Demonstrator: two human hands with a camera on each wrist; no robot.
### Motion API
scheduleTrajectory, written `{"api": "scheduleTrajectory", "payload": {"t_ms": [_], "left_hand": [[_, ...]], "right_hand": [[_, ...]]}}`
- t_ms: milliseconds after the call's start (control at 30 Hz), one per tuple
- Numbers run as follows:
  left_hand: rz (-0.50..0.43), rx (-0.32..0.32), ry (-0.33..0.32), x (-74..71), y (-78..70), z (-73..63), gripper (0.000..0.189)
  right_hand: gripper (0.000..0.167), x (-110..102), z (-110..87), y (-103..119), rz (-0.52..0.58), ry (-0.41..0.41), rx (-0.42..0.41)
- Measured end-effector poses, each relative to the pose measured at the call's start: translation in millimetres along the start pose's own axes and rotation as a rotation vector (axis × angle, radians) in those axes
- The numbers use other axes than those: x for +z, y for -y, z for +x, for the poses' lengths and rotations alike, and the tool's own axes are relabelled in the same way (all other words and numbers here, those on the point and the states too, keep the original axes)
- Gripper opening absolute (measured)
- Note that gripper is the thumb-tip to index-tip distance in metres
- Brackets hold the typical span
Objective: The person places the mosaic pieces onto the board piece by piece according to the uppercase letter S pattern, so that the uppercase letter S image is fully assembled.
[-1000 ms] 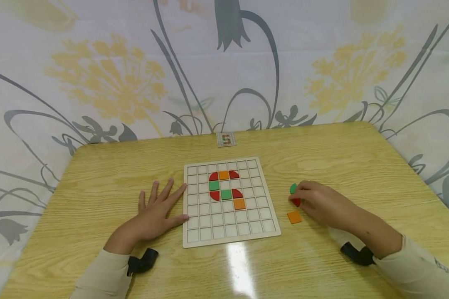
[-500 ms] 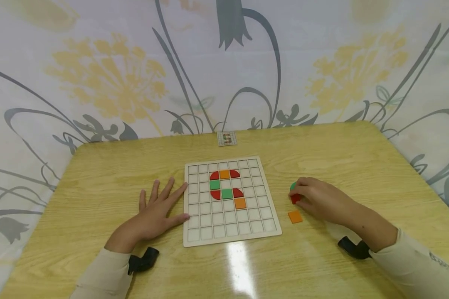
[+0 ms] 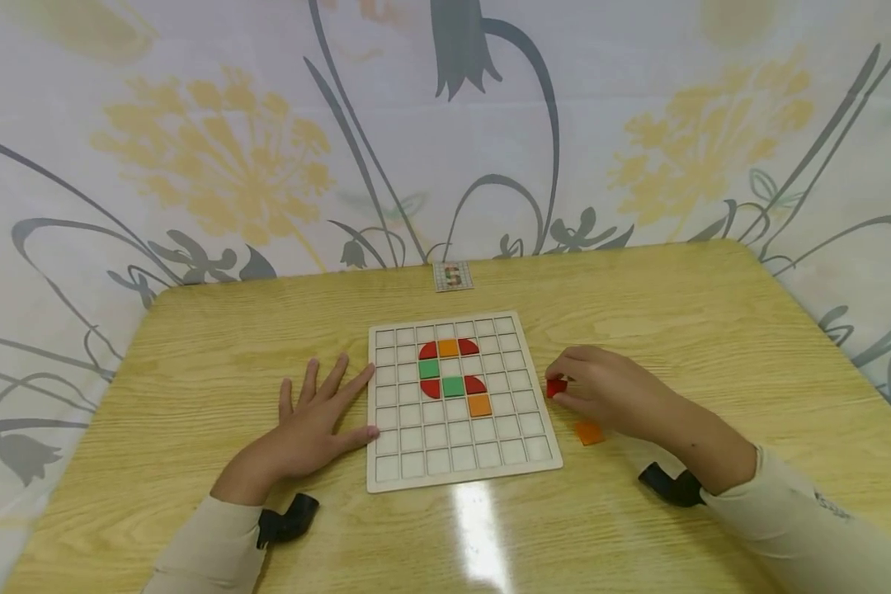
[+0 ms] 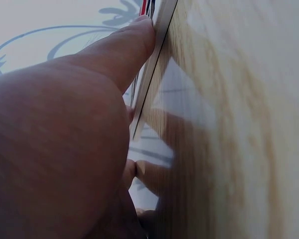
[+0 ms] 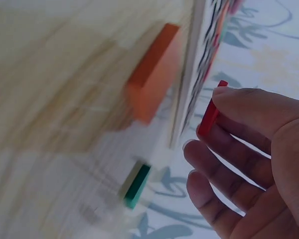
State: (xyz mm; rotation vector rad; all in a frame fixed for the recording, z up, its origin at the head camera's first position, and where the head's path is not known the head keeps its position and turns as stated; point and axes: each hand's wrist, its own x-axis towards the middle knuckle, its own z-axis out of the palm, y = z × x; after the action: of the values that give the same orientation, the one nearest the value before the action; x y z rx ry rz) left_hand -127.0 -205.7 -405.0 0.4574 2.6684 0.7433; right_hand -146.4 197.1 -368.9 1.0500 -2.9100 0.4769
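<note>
My right hand (image 3: 605,388) pinches a red tile (image 5: 212,112) between thumb and forefinger, just off the right edge of the white grid board (image 3: 408,437). Below that hand an orange square tile (image 3: 589,433) lies on the table. A green tile (image 5: 137,186) shows on the table in the right wrist view; in the head view the hand hides it. My left hand (image 3: 304,433) rests spread flat on the table, its thumb and forefinger touching the board's left edge. On the board, red quarter-round, orange and green tiles form a curved shape.
A small card (image 3: 453,276) printed with a coloured figure on a grid lies at the table's (image 3: 267,322) back edge. Behind it hangs a flower-patterned cloth (image 3: 386,124). Black wrist devices (image 3: 289,518) sit at both cuffs.
My right hand has picked up the red tile and moved left with it toward the board. The left hand stays in place.
</note>
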Motion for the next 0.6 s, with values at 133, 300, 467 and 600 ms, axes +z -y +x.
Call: {"api": "scheduleTrajectory", "payload": {"t_ms": [133,300,467,600], "left_hand": [[0.003,0.001,0.000,-0.8,-1.6,1.0,0.083],[-0.002,0.010,-0.005,-1.7,-4.4,2.2,0.083],[0.002,-0.012,0.005,-1.8,-4.4,1.0,0.083],[0.011,-0.019,0.005,-0.8,-3.6,-0.6,0.083]], "right_hand": [[0.017,-0.1,9.7,11.1,-0.003,0.001,-0.002],[0.019,2.9,21.6,22.7,-0.014,-0.029,-0.010],[0.018,9.6,33.3,38.1,-0.003,-0.080,-0.047],[0.020,15.2,36.8,49.7,0.008,-0.101,-0.060]]}}
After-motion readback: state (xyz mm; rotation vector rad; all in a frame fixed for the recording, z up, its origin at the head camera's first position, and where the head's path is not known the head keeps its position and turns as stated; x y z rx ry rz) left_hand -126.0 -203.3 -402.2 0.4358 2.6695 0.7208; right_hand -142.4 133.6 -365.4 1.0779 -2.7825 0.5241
